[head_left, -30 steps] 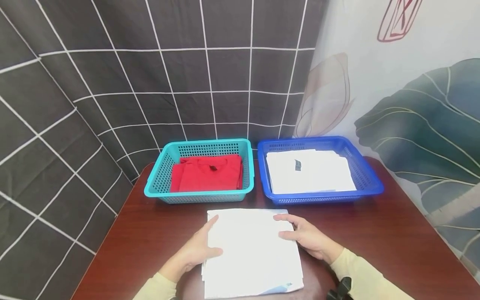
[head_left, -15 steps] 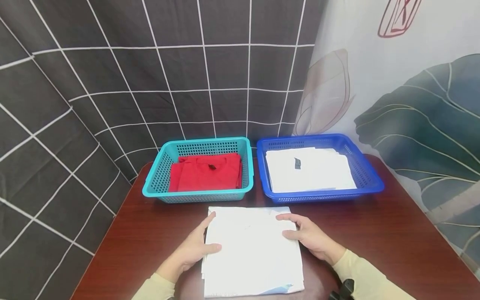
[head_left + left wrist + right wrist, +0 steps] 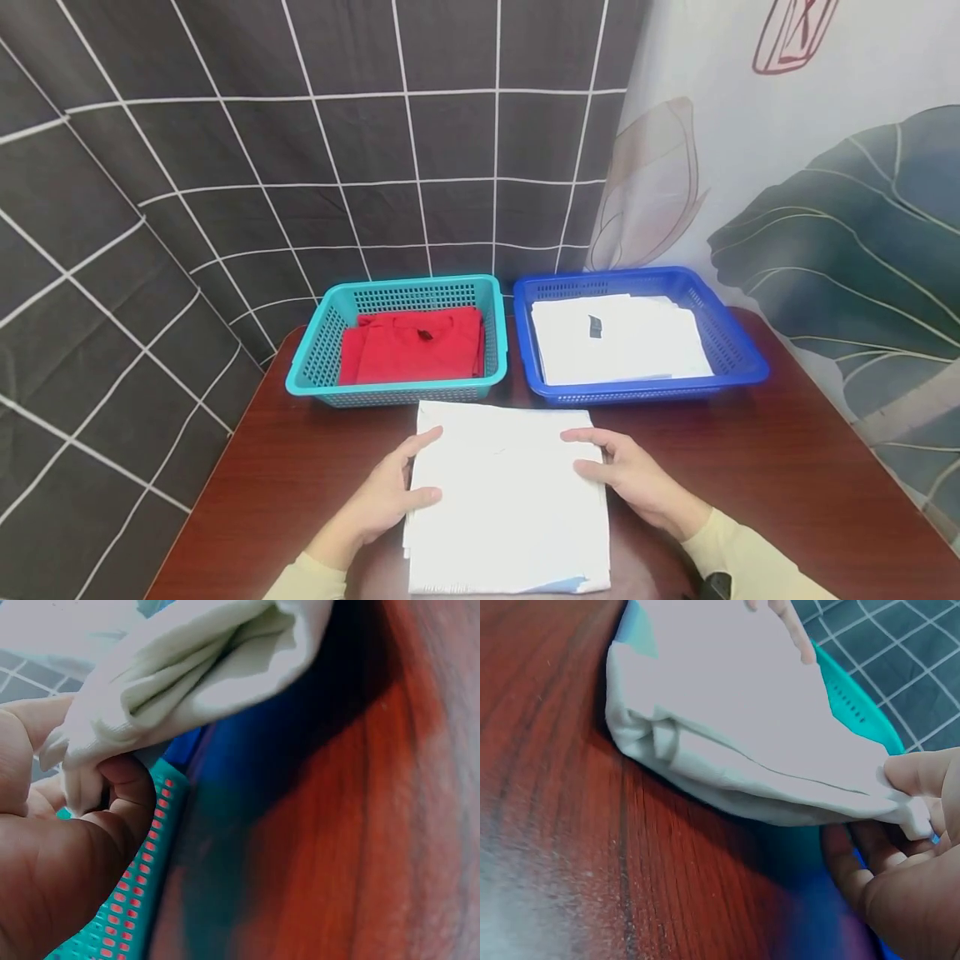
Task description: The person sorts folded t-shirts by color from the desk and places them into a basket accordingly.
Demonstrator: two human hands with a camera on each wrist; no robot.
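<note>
A folded white shirt point(image 3: 510, 508) with a blue patch at its near edge is held between both hands. On its left side my left hand point(image 3: 386, 492) grips the edge, thumb on top. The right edge is pinched by my right hand point(image 3: 637, 479), thumb and a finger above. In the left wrist view, curled fingers of the left hand point(image 3: 60, 862) go under the raised cloth point(image 3: 180, 690). The right wrist view has the fingers of the right hand point(image 3: 907, 892) beneath a corner, with the layered folds point(image 3: 727, 772) facing the camera.
Behind the shirt stands a teal basket point(image 3: 397, 388) with folded red clothes point(image 3: 420, 354). To its right is a blue basket point(image 3: 645, 389) holding folded white clothes point(image 3: 622, 346), one with a dark label. Dark gridded cloth point(image 3: 450, 142) hangs behind the brown table point(image 3: 750, 467).
The shirt's far edge has risen slightly toward the baskets. My right hand has shifted a little to the right, still gripping the edge, while the left hand has hardly moved.
</note>
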